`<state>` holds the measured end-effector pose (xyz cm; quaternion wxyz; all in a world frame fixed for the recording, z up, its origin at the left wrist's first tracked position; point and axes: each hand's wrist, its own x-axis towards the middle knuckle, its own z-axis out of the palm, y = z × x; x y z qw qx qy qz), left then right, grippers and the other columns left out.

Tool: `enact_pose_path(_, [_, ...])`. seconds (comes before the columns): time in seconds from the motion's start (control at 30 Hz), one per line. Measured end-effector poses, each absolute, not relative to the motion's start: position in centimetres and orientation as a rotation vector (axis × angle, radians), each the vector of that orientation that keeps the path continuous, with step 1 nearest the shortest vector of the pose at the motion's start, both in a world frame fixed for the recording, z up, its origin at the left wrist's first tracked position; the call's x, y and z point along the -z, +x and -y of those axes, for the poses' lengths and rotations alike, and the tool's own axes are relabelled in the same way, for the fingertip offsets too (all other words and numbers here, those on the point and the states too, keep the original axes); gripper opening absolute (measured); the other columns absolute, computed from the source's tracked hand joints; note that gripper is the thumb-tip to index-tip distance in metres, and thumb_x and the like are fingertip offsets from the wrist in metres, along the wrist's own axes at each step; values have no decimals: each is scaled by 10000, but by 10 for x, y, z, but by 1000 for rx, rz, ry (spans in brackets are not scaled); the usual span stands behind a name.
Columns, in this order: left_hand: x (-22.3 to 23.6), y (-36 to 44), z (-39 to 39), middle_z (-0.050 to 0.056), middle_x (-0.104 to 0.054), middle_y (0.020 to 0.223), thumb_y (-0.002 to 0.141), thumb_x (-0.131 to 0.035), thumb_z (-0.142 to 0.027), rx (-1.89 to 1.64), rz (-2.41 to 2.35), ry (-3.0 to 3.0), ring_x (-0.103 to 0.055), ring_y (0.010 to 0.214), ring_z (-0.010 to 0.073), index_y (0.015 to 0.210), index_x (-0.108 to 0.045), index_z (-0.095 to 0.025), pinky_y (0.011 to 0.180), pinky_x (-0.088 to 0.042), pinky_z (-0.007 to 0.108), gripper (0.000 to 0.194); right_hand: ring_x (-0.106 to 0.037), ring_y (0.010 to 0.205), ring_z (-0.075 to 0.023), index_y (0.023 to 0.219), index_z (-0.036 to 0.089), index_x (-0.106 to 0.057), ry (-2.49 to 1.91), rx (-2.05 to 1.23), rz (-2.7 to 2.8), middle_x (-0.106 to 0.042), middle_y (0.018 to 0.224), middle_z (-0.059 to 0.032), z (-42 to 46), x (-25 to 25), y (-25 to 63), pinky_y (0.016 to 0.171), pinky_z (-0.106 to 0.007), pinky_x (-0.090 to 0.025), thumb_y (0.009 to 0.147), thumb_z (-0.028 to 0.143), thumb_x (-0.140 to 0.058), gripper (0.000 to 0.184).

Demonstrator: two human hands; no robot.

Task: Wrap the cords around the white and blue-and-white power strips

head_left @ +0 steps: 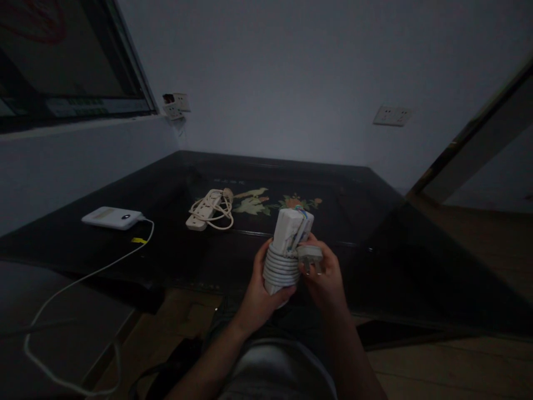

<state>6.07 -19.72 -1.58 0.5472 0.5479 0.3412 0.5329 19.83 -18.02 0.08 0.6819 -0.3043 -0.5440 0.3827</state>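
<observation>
Left hand (260,294) gripped the upright power strip (287,244) — its long axis vertical — right hand (325,278) pinched the plug (309,254) just beside.

Both forearms reach forward, meeting in front of the body. The left hand (259,294) is curled in a grip (fingers wrapped round), the right hand (325,275) pinching beside it.

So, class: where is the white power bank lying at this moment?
In the head view, the power bank lies on the left of the dark table, near the wall, left of the second power strip, with a white cable trailing off the edge.
</observation>
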Motion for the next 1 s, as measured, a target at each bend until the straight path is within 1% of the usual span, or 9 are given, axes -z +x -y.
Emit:
enact_pose_path(0.2, [20,59,195,123,-314,1499,686,-765,-302,-1181,-736,1297,-356,1353,277,1422,-219,-255,1117,-295,399,918,-641,996,-232,901,218,-696,-684,-912,1194,-640,1165,-99,178,4,207,808,-339,-531,682,361,-767,271])
enact_pose_path(0.4, [18,59,196,103,-195,1556,702,-749,-283,-1166,-796,1346,-243,1411,272,1466,-154,-272,1147,-239,393,968,-657,890,-211,892,214,-660,-731,-941,1147,-670,1079,-77,177,9,207,758,-323,-536,666,368,-778,297])
enact_pose_path(0.53, [18,60,197,82,-230,1546,713,-737,-278,-1145,-835,1378,-233,1414,266,1456,-207,-276,1154,-224,389,913,-654,794,-178,963,229,-616,-740,-950,1083,-679,958,-51,177,15,209,664,-266,-538,663,351,-780,363])
enact_pose_path(0.6, [19,60,197,80,-266,1530,716,-737,-280,-1151,-843,1408,-256,1405,264,1441,-238,-275,1152,-228,388,880,-653,783,-168,1034,248,-592,-727,-960,1079,-674,952,-43,178,16,209,633,-243,-536,685,323,-765,397])
enact_pose_path(0.67, [21,60,196,78,-296,1514,722,-733,-275,-1163,-849,1433,-283,1392,261,1422,-265,-275,1147,-240,383,842,-660,843,-178,1132,272,-548,-720,-954,1119,-661,1047,-56,178,15,209,661,-258,-549,715,311,-743,462])
enact_pose_path(0.77, [23,59,195,82,-327,1493,726,-728,-265,-1170,-855,1445,-304,1380,269,1403,-289,-267,1137,-259,389,807,-640,1014,-229,1280,288,-446,-707,-911,1197,-585,1252,-105,179,13,209,778,-343,-563,749,347,-713,598])
enact_pose_path(0.83, [23,59,195,89,-334,1485,729,-723,-262,-1163,-849,1436,-310,1375,278,1403,-288,-259,1137,-258,405,803,-600,1115,-256,1330,293,-410,-690,-872,1240,-522,1340,-121,180,12,209,847,-393,-550,760,353,-705,645])
enact_pose_path(0.9, [23,60,194,93,-339,1480,731,-717,-249,-1163,-841,1423,-323,1368,279,1404,-283,-255,1140,-251,418,801,-527,1220,-268,1345,320,-414,-691,-797,1279,-409,1445,-104,183,9,208,915,-429,-520,780,317,-688,628])
enact_pose_path(1.0, [22,61,194,87,-332,1485,737,-706,-225,-1167,-836,1415,-329,1364,264,1398,-281,-261,1142,-249,409,787,-346,1366,-271,1274,376,-508,-751,-557,1354,-207,1545,-9,190,3,205,1034,-487,-424,832,214,-620,484])
